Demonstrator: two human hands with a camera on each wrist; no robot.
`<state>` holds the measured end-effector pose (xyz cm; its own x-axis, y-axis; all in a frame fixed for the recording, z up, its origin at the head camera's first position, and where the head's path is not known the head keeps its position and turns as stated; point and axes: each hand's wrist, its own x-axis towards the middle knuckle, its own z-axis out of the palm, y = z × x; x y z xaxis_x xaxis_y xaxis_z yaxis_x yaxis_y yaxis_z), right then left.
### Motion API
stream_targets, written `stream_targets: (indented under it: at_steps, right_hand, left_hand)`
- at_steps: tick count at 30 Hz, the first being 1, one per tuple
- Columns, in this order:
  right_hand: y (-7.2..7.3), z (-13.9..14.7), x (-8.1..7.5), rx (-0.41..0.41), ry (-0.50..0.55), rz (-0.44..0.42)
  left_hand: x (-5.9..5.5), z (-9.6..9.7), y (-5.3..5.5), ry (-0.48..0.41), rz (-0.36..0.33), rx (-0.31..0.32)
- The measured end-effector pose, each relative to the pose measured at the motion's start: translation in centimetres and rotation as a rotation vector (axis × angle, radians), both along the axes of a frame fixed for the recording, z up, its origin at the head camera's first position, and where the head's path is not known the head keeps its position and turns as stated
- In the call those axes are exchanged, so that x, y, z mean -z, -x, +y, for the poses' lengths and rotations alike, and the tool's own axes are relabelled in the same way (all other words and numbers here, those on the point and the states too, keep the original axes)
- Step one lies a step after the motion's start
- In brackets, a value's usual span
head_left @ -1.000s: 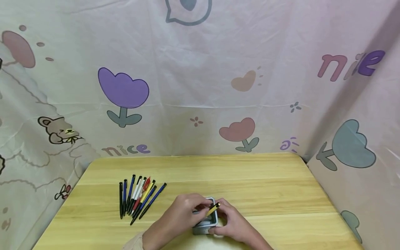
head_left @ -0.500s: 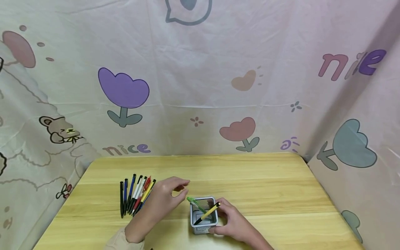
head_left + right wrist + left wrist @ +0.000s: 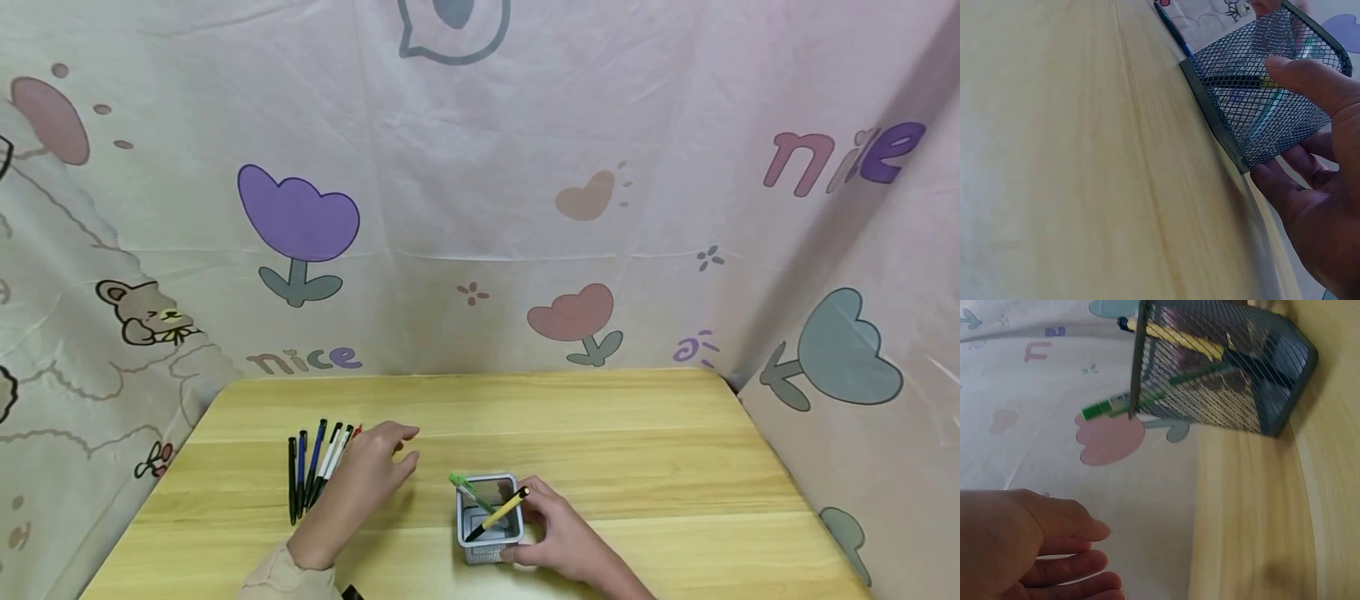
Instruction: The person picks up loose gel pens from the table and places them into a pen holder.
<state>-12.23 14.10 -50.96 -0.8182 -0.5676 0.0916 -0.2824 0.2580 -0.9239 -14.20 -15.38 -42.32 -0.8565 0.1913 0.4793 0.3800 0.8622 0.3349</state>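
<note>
My right hand (image 3: pixel 558 537) grips the side of a square mesh pen holder (image 3: pixel 483 553), with the thumb on one wall and the fingers around another in the right wrist view. Inside lean a green pen (image 3: pixel 474 492) and a yellow pen (image 3: pixel 504 510) with a black tip. My left hand (image 3: pixel 371 467) hovers over the right part of a row of pens, thumb and fingers apart and holding nothing. Left of it show a black pen (image 3: pixel 292 483), blue pens (image 3: pixel 302 471) and white pens (image 3: pixel 327 460). The hand and forearm hide the others, apart from a bit of red.
Everything lies on a light wooden table (image 3: pixel 637 467). A printed cloth (image 3: pixel 465 192) hangs behind it and along both sides. A small black object (image 3: pixel 351 592) shows by the left sleeve at the bottom edge.
My left hand has let go of the green pen, which now leans in the holder, and has moved left over the loose pens. My right hand stays on the holder.
</note>
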Motion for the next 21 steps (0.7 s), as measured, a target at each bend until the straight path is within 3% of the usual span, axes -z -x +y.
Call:
stream_targets:
  at_steps: [7, 14, 21]
  right_hand:
    - [0.0, 0.0, 0.0, -0.005, 0.005, -0.009]
    - [0.0, 0.1, 0.0, -0.003, 0.007, -0.009]
    - [0.1, 0.1, 0.1, -0.008, 0.002, -0.015]
  left_hand:
    - [1.0, -0.9, 0.6, -0.012, -0.07, -0.044]
    - [2.0, -1.7, 1.4, 0.011, -0.192, -0.109]
    - [2.7, -2.4, 1.6, 0.095, -0.264, -0.153]
